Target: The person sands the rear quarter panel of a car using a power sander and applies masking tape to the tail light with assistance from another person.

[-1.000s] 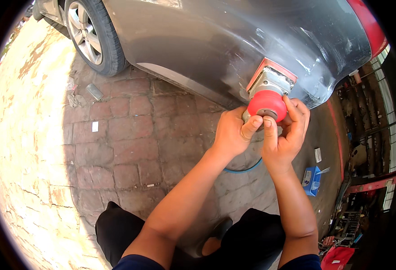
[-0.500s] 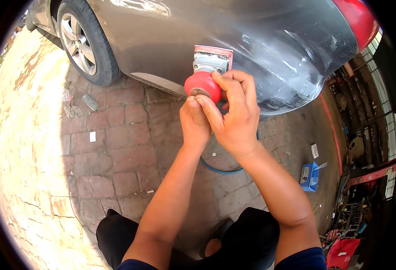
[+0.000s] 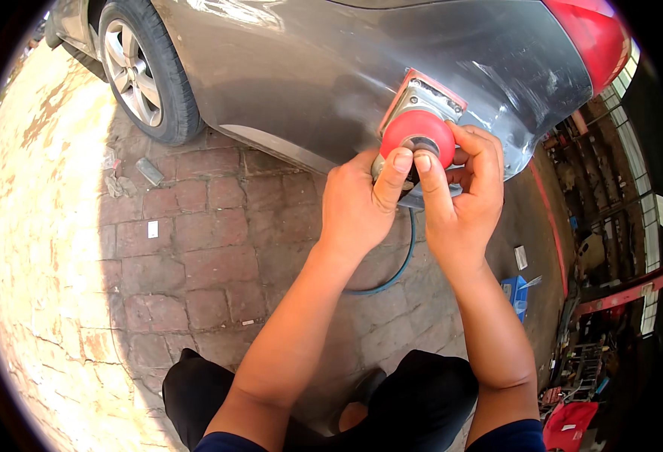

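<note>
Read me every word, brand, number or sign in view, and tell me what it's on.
None can be read.
Red-topped sander: no legible text.
White slip: any marks too small.
Blue box: any print too small.
Red item, lower right: pale patch too small.

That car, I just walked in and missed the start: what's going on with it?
A person grips a red-topped sander in the left hand and right hand, its flat pad apparently against the rear side of the grey car. Pale smudges mark the bodywork nearby, and a blue hose curves below the hands.
</note>
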A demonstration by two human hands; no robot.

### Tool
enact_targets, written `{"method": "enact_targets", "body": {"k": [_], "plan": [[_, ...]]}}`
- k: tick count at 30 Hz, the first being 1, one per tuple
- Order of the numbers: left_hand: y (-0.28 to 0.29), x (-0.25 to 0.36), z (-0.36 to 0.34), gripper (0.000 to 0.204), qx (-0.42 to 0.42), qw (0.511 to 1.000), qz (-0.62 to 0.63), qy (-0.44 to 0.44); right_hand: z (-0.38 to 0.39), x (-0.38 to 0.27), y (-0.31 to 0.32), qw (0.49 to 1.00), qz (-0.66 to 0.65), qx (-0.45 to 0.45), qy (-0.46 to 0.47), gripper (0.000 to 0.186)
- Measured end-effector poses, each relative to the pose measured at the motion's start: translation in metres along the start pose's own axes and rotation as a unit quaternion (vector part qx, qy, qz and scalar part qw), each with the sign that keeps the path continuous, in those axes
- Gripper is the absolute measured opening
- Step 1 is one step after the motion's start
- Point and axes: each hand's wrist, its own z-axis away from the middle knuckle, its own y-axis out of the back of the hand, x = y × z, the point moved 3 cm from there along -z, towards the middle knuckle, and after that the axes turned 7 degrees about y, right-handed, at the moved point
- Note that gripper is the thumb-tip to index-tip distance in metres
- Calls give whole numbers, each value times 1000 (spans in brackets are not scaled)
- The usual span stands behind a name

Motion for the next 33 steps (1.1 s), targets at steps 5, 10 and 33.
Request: {"method": "enact_targets", "body": {"k": [5, 10, 33], "plan": [[33, -8, -8, 82, 49, 999, 9, -6, -8, -9, -35, 999, -30, -21, 31, 43], [14, -6, 3, 78, 8, 1000, -5, -4, 6, -5, -8, 999, -20, -10, -28, 40], [-8, -21, 13, 76, -35, 999, 23, -8, 24, 10, 9, 1000, -15, 4, 10, 44]]}}
